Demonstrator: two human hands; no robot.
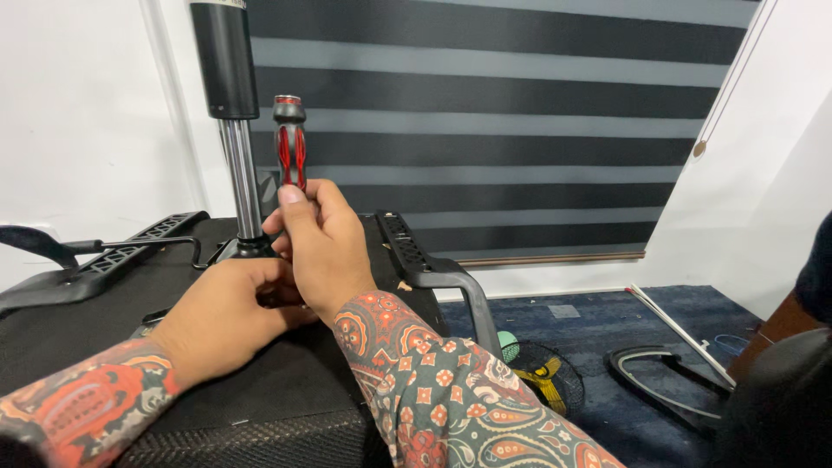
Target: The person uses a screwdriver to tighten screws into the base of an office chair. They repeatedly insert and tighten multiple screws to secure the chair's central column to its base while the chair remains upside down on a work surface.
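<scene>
The right hand [316,247] is gripping a red-and-black screwdriver handle [290,143], its fingers [295,204] closed around the lower part so that the handle is standing upright and its capped end is pointing up. The shaft and tip are hidden behind the hand, so where they meet the chair cannot be told. The left hand [221,316] is resting just beside and below it, its fingers curled in toward the underside of an upturned black fabric chair seat [260,399]; whether they are pinching anything is hidden.

Just behind the screwdriver, a chrome gas-lift column with a black upper sleeve [230,95] is rising upright from the seat's black mechanism plate [238,247]. Black plastic armrest brackets [416,260] are sticking out on both sides of the seat. Behind everything, a grey and black striped roller blind [520,113] is covering the window. On the dark blue carpet floor [598,334] to the right, a small fan with a yellow centre [542,373] is lying near a curved black chair part [659,381] and a thin white rod [676,329].
</scene>
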